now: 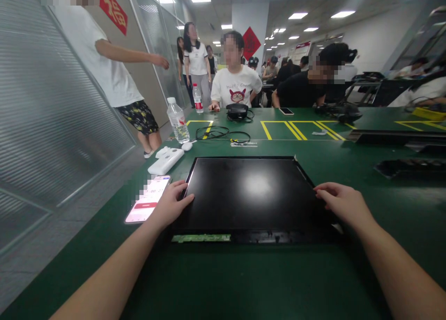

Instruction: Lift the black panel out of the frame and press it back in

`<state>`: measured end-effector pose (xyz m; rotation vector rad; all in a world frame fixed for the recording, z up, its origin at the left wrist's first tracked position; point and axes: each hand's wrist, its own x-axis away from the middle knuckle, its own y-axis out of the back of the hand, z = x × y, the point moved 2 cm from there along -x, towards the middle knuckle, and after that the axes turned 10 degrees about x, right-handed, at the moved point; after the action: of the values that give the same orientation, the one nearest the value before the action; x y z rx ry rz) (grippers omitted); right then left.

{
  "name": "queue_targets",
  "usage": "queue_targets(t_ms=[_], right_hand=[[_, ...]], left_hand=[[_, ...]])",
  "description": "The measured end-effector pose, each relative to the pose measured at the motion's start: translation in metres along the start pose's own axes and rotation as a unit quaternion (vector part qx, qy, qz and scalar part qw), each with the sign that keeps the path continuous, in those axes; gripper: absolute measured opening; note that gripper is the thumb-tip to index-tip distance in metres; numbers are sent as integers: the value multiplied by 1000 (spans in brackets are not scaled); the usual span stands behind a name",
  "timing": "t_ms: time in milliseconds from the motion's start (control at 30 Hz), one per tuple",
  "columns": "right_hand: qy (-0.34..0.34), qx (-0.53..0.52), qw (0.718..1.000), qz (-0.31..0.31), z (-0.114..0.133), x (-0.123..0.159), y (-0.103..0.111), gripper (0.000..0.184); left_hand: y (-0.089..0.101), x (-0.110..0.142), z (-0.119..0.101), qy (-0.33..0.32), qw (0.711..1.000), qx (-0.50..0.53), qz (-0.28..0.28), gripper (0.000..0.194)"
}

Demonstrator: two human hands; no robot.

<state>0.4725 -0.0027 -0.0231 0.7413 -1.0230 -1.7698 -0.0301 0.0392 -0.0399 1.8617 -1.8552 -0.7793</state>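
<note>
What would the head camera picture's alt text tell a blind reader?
A person's left hand and right hand rest at opposite edges of a flat black rectangular screen panel on a green table. Beside the left hand lies a bright-screened smartphone; farther back stands a white-capped clear plastic bottle.

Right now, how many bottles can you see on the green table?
2. A white-capped bottle is on the left, beyond the left hand; a red-capped bottle is farther back. Others may be hidden in the crowded background.

On counter (278,280): display panel (244,194), phone (148,205) to its left, cable (228,133) behind; water bottle (179,121) left of cable, beyond phone.
</note>
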Motion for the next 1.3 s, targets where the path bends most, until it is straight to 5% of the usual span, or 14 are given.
queue_targets(t_ms=[300, 1300], right_hand=[[-8, -6, 1000, 7, 0, 1, 1, 34], [-25, -43, 999, 22, 0, -3, -1, 37]], left_hand=[[-3, -1, 5, -6, 998, -62, -5, 57], [-5, 2, 4, -12, 999, -28, -23, 49]])
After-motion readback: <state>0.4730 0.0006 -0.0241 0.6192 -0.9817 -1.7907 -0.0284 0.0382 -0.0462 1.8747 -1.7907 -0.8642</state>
